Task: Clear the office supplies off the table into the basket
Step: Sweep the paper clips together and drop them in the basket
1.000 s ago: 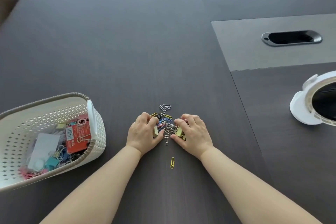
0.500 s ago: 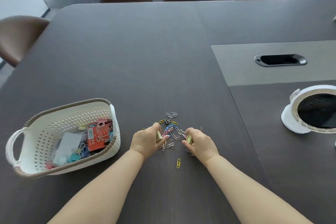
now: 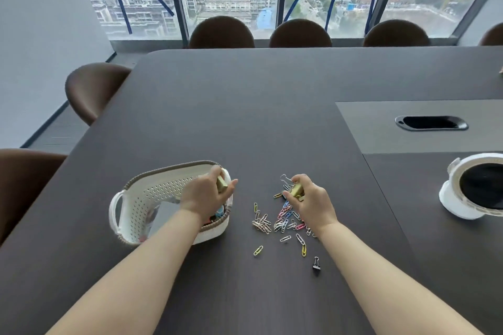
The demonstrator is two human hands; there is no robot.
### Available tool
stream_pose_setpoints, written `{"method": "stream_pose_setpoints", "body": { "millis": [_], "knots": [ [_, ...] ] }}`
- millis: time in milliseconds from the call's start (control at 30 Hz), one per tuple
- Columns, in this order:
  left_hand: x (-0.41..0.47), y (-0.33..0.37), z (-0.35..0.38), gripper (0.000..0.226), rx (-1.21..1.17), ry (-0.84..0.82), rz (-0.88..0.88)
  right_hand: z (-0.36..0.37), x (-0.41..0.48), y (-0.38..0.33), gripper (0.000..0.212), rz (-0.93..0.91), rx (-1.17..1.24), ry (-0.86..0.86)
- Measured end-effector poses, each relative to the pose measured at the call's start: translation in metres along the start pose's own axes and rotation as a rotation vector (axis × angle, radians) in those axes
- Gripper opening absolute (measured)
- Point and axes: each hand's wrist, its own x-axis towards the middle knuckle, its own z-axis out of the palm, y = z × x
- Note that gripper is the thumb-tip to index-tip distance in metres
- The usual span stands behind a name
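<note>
Left hand (image 3: 202,194) grasps gold binder clip (image 3: 221,183) above basket (image 3: 152,185) right rim. Right hand (image 3: 313,202) grasps second gold binder clip (image 3: 296,189) over paper clips (image 3: 272,223) on tabletop (image 3: 245,117), apart from basket.

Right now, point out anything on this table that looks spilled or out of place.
Coloured paper clips lie scattered loose on the table right of the basket, like a spill. A black binder clip and a yellow paper clip lie apart from the heap, toward the table's near edge. Nothing looks damaged.
</note>
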Motion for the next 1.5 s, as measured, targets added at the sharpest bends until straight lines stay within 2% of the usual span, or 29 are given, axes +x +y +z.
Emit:
{"method": "stream_pose_setpoints", "body": {
  "millis": [167, 267, 333, 433, 533, 633, 733, 800, 900, 1033, 1100, 1167, 1233, 1367, 1500],
  "knots": [
    [-0.002, -0.062, -0.022, 0.058, 0.076, -0.244, -0.162, 0.017, -0.002, -0.057, 0.034, -0.089, 0.063, 0.005],
    [-0.006, -0.081, -0.024, 0.069, 0.039, -0.289, -0.185, 0.029, -0.003, -0.085, 0.035, -0.135, 0.065, -0.005],
    [-0.006, -0.086, -0.026, 0.062, 0.034, -0.298, -0.158, 0.036, -0.004, -0.099, 0.036, -0.147, 0.043, -0.017],
    [-0.001, -0.093, -0.035, 0.042, 0.057, -0.273, -0.068, 0.046, -0.003, -0.112, 0.039, -0.172, -0.009, -0.025],
    [-0.003, -0.106, -0.038, 0.026, 0.116, -0.212, 0.098, 0.055, -0.002, -0.119, 0.039, -0.166, -0.024, -0.024],
    [-0.009, -0.117, -0.039, 0.018, 0.034, -0.146, 0.197, 0.069, -0.004, -0.124, 0.039, -0.170, -0.029, -0.041],
    [-0.016, -0.127, -0.041, 0.014, -0.073, -0.199, 0.230, 0.086, -0.005, -0.130, 0.039, -0.186, -0.050, -0.091],
    [-0.022, -0.135, -0.044, 0.013, -0.065, -0.222, 0.227, 0.097, -0.005, -0.137, 0.039, -0.202, -0.070, -0.114],
    [-0.032, -0.148, -0.051, 0.010, -0.013, -0.158, 0.237, 0.114, -0.004, -0.149, 0.040, -0.240, -0.124, -0.142],
    [-0.045, -0.162, -0.059, 0.007, 0.057, -0.084, 0.229, 0.133, 0.001, -0.158, 0.051, -0.253, -0.349, -0.303],
    [-0.050, -0.166, -0.059, 0.014, 0.074, -0.060, 0.229, 0.136, 0.001, -0.155, 0.058, -0.237, -0.423, -0.352],
    [-0.054, -0.165, -0.060, 0.025, 0.087, -0.038, 0.248, 0.134, -0.001, -0.153, 0.062, -0.235, -0.395, -0.331],
    [-0.056, -0.161, -0.060, 0.028, 0.091, -0.031, 0.272, 0.130, -0.005, -0.151, 0.058, -0.223, -0.371, -0.298],
    [-0.059, -0.148, -0.057, 0.030, 0.113, -0.015, 0.284, 0.123, -0.009, -0.145, 0.032, -0.218, -0.456, -0.305],
    [-0.064, -0.139, -0.054, 0.031, 0.115, -0.028, 0.267, 0.120, -0.012, -0.131, 0.037, -0.292, -0.464, -0.408]
  ]
}}
